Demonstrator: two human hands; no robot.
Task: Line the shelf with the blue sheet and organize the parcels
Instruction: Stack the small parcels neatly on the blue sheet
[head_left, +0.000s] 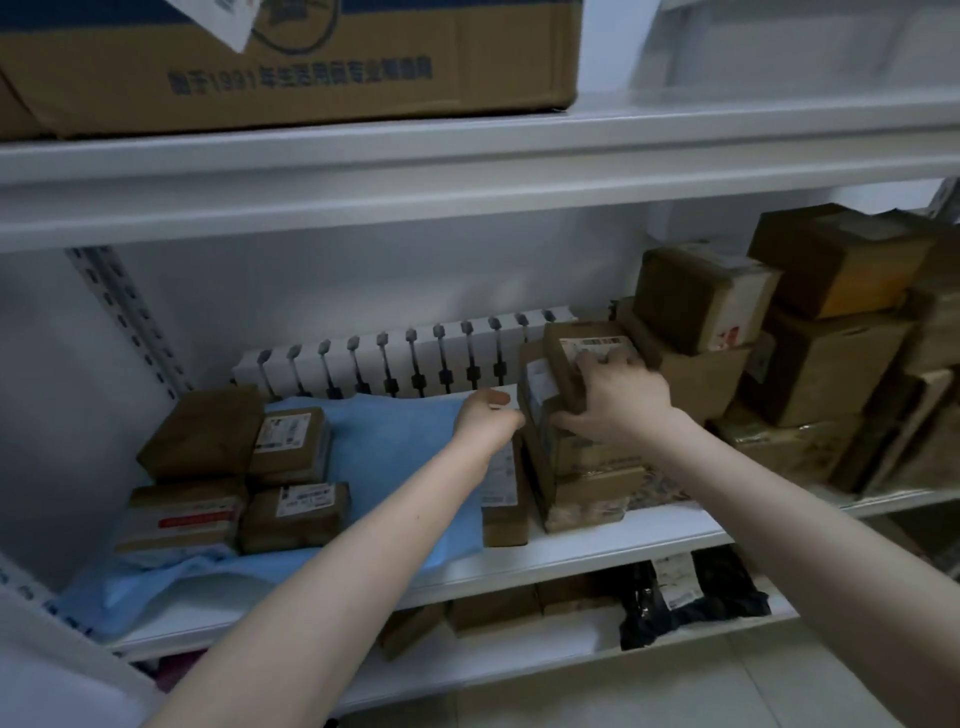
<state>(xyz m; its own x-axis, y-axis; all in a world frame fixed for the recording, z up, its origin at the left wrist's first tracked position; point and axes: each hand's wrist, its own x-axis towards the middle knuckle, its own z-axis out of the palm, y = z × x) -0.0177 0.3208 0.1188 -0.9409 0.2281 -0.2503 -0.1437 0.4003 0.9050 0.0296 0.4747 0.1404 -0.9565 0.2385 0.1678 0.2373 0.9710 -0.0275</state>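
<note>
- Bare-armed, reaches across the near edge of the white shelf (597, 535).
- Grips the small labelled parcel (582, 358) atop the middle stack (587, 467) with the right hand (618, 395), fingers curled over it.
- Sets the left hand (485, 415) against the stack's left side; cannot tell whether holding.
- Best to lift clear, then place squarely on the blue sheet (395, 441) covering the shelf's left part, beside four parcels (291, 441).
- Reads "1931" on the upper carton (311, 78); parcel labels too blurred.

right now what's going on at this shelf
A person is sorting parcels on the middle shelf. The blue sheet covers its left part, with four parcels laid on it. The right hand grips the top parcel of a stack beside the sheet's right edge, fingers curled over it, while the left hand is against the stack's left side. More boxes are piled further right, off the sheet.
</note>
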